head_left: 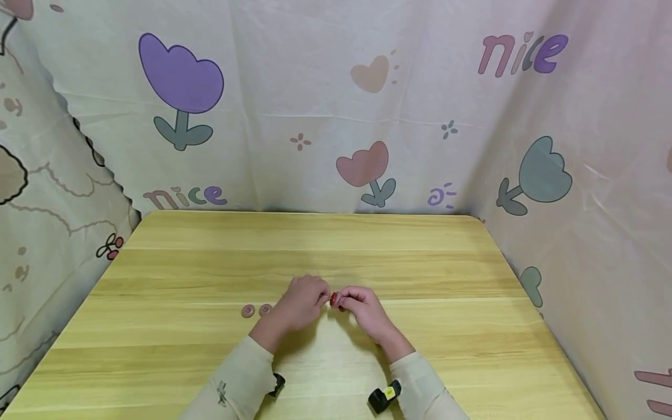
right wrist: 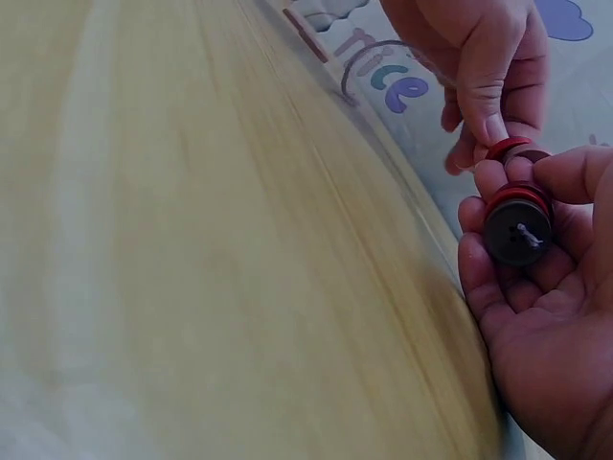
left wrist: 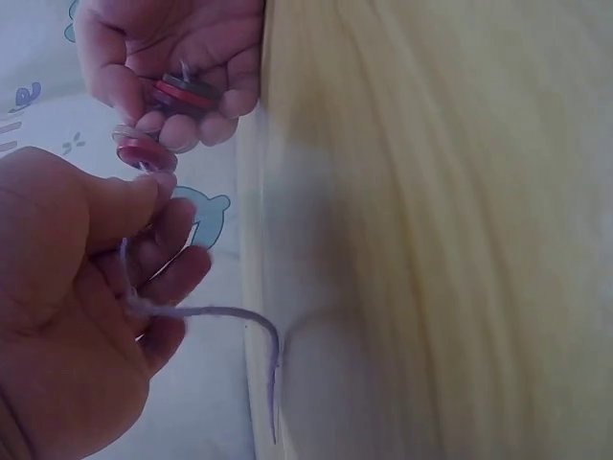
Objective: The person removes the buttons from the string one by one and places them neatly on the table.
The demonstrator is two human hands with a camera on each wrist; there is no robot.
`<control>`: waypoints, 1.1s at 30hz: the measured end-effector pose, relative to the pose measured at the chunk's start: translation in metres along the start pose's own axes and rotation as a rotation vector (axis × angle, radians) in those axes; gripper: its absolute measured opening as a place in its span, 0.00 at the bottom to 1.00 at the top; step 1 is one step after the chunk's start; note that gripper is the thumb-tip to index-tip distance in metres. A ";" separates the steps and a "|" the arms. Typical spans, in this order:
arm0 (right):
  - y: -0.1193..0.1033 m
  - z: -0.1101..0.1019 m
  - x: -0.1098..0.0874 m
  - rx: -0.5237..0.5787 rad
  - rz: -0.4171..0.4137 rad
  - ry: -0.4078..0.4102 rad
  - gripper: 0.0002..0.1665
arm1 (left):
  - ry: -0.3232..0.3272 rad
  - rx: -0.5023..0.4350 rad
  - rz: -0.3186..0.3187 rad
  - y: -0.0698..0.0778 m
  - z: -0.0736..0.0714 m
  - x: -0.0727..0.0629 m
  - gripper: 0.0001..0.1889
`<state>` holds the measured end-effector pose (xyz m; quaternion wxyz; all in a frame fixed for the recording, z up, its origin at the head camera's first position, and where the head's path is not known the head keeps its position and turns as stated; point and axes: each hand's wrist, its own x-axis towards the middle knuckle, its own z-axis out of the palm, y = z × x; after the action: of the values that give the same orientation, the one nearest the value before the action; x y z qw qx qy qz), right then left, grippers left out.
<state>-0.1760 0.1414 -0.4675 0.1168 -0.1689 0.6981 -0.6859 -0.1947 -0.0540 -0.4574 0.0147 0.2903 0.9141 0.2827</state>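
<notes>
Buttons [right wrist: 520, 196] sit on a string [left wrist: 230, 311], up in the air over the table [head_left: 210, 268], between the two hands; some are bunched in a stack, and a red button [left wrist: 148, 156] sits a bit apart from it, nearer the left hand [left wrist: 86, 297]. The left thumb and first finger are pressed together, and they pinch the string just beside the red button; I cannot tell if the thumb tip touches that button too; the other left fingers bend loosely, and the end of the string hangs past them in a curve; the pinch is likely there to pull the string straight. The right hand [right wrist: 565, 316] is curled like a cup; its fingers bend round the stack, and its thumb and a finger close on a brown button [right wrist: 527, 153] next to the red one; the cup probably stops the stack from swinging. A dark button [right wrist: 512, 247] is at the far end of the stack, above the right palm, with a bit of string poking out; it looks like a knot, maybe so the buttons cannot fall off. Two loose buttons [head_left: 248, 311] lie on the table, left of the left hand; they seem put there to be easy to reach.
</notes>
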 end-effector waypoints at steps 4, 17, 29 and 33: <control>-0.001 0.000 -0.001 -0.006 -0.004 -0.001 0.11 | -0.013 -0.190 -0.022 -0.001 0.003 -0.001 0.07; 0.029 -0.005 0.006 -0.005 0.000 0.013 0.12 | 0.011 -0.396 -0.156 0.000 0.002 -0.006 0.06; 0.031 -0.005 0.005 -0.041 -0.013 0.026 0.10 | 0.011 -0.380 -0.081 -0.003 0.003 -0.007 0.11; 0.031 -0.005 0.005 -0.040 -0.005 0.024 0.10 | 0.015 -0.392 -0.083 -0.004 0.002 -0.007 0.11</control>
<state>-0.1849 0.1442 -0.4980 0.1032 -0.1645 0.7125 -0.6742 -0.1905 -0.0592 -0.4622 0.0757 0.2417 0.8529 0.4565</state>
